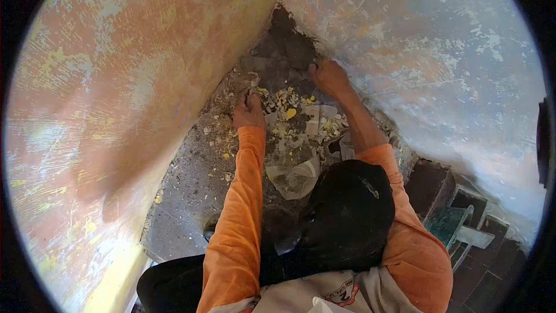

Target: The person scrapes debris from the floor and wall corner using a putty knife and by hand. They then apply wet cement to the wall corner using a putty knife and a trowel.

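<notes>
Scraped orange wall (116, 81) left, bluish wall (440, 52) right; grey floor (191, 197) between. Paint flakes (289, 113) heaped in far corner. Left hand (249, 110) closed on small grey tool (249, 83); right hand (329, 78) at right wall's foot, grip unclear.

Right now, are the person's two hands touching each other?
Apart: the head view shows debris-strewn floor between the left hand and the right hand.

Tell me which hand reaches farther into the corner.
The right hand, at the foot of the bluish wall; the left hand sits farther back, by the yellow flakes.
</notes>
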The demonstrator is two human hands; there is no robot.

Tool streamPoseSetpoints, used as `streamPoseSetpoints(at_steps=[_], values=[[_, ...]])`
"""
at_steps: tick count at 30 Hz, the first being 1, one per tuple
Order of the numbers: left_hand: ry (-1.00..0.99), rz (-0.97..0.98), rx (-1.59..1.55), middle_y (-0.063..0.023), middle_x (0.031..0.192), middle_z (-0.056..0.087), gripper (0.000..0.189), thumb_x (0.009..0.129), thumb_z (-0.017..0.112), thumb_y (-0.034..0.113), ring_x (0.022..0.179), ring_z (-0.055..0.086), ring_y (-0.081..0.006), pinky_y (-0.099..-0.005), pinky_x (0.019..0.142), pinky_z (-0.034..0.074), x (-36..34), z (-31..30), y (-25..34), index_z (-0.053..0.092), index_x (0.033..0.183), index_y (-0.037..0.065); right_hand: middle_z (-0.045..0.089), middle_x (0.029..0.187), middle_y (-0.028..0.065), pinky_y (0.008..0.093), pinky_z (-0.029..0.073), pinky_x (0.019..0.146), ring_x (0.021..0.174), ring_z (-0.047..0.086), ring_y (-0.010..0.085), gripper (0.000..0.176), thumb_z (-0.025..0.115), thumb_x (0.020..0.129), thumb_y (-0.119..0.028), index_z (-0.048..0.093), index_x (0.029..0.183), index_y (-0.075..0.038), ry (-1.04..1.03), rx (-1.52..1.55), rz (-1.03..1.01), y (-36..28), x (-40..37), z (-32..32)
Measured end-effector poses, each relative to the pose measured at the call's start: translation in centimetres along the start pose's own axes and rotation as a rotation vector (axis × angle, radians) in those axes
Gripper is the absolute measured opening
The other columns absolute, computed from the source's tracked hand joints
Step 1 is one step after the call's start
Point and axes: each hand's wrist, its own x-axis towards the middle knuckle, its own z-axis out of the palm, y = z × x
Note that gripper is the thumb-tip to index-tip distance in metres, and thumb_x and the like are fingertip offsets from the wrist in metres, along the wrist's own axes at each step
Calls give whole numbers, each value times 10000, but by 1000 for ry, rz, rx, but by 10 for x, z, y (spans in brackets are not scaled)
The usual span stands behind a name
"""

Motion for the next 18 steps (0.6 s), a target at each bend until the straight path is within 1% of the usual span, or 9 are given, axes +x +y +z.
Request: streamPoseSetpoints(at_steps=[2, 3, 5, 8, 9, 11, 12, 14, 18], values=[[-44, 34, -5, -222, 1229, 679, 552, 967, 598, 428, 1109, 672, -359, -438, 937, 525, 1, -3, 4, 603, 1357, 37, 663, 993, 294, 579, 519, 831, 922, 652, 486, 404, 492, 1006, -323, 649, 1031, 48, -71, -7, 32, 22, -10, 6], [-46, 34, -7, -222, 1229, 679, 552, 967, 598, 428, 1109, 672, -359, -438, 937, 525, 6, 2, -8, 603, 1357, 37, 663, 993, 294, 579, 519, 831, 922, 652, 486, 404, 492, 1006, -323, 649, 1031, 48, -71, -10, 33, 27, -18, -2], [-1, 68, -139, -232, 1226, 676, 536, 967, 595, 415, 1100, 674, -361, -445, 921, 526, 20, 21, -39, 609, 1344, 35, 664, 991, 307, 573, 517, 853, 930, 657, 480, 388, 487, 1004, -305, 664, 1028, 39, -180, -40, 32, 34, -37, -24], [19, 79, -118, -240, 1197, 683, 526, 957, 602, 407, 1080, 682, -356, -454, 904, 530, 6, 11, -5, 621, 1317, 25, 667, 1010, 307, 558, 530, 843, 940, 664, 464, 362, 489, 1002, -290, 675, 1029, 20, -168, -63, 40, 58, -60, -32], [25, 81, -122, -240, 1197, 683, 526, 957, 602, 407, 1080, 682, -356, -454, 904, 530, 0, 6, 1, 621, 1317, 25, 667, 1010, 307, 558, 530, 843, 940, 664, 464, 362, 489, 1002, -290, 675, 1029, 20, -166, -65, 33, 53, -70, -42], [45, 179, -30, -240, 1158, 696, 525, 945, 610, 412, 1056, 691, -350, -455, 882, 536, -7, 0, 7, 632, 1291, 19, 674, 1027, 298, 546, 546, 817, 945, 670, 450, 355, 495, 1000, -283, 679, 1102, 3, -206, -126, 179, 33, -88, -74], [51, 178, -32, -240, 1158, 696, 525, 945, 610, 412, 1056, 691, -350, -455, 882, 536, -6, -1, 6, 632, 1291, 19, 674, 1027, 298, 546, 546, 817, 945, 670, 450, 355, 495, 1000, -283, 679, 1102, 3, -205, -128, 174, 27, -94, -77], [39, 149, 32, -236, 1114, 708, 547, 935, 616, 434, 1007, 703, -346, -456, 855, 543, -4, 2, 2, 631, 1296, 23, 679, 1046, 290, 546, 555, 806, 943, 676, 440, 375, 508, 996, -294, 667, 1168, -1, -83, -70, 111, 13, -100, -76], [6, 147, 28, -240, 1093, 711, 564, 943, 602, 453, 967, 709, -348, -453, 830, 547, 5, 10, -20, 621, 1309, 25, 672, 1093, 272, 533, 572, 816, 934, 684, 433, 397, 534, 987, -294, 631, 1261, -24, -10, -63, 17, -8, -70, -44]])
